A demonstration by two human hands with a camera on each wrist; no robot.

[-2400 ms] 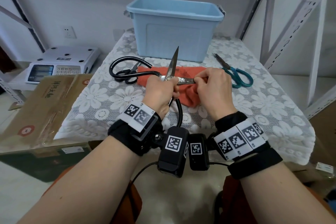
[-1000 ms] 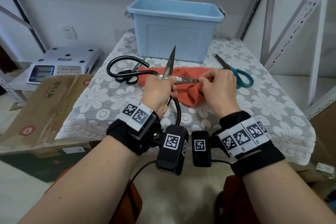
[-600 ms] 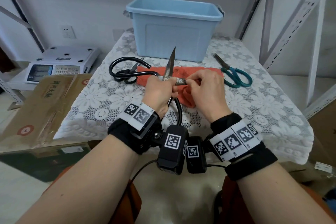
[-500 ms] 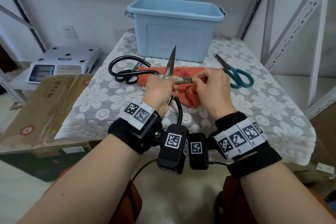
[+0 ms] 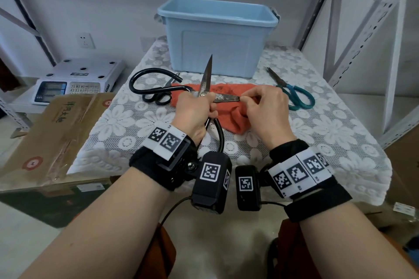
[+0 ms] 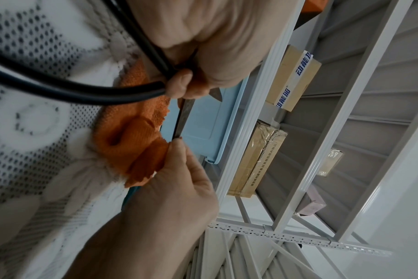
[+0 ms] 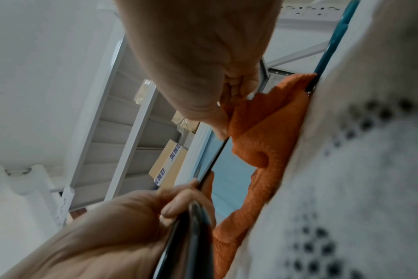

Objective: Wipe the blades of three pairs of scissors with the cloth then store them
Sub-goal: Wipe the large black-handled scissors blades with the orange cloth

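Note:
Large black-handled scissors (image 5: 205,79) are held above the table with the blades spread, one blade pointing up toward the bin and the other pointing right. My left hand (image 5: 195,108) grips them at the pivot. My right hand (image 5: 265,106) pinches the orange cloth (image 5: 233,118) against the right-pointing blade (image 6: 184,117) near its tip. The rest of the cloth trails onto the table. Small black scissors (image 5: 156,98) lie left of the cloth. Teal-handled scissors (image 5: 294,95) lie to its right.
An open light-blue bin (image 5: 217,36) stands at the back of the lace-covered table (image 5: 328,138). Beside the table on the left are a cardboard box (image 5: 56,124) and a white weighing scale (image 5: 74,79). Grey shelf uprights (image 5: 362,29) rise on the right.
My right hand slid the cloth along the blade toward the pivot, then back out toward the tip. My left hand kept its grip on the scissors, almost still.

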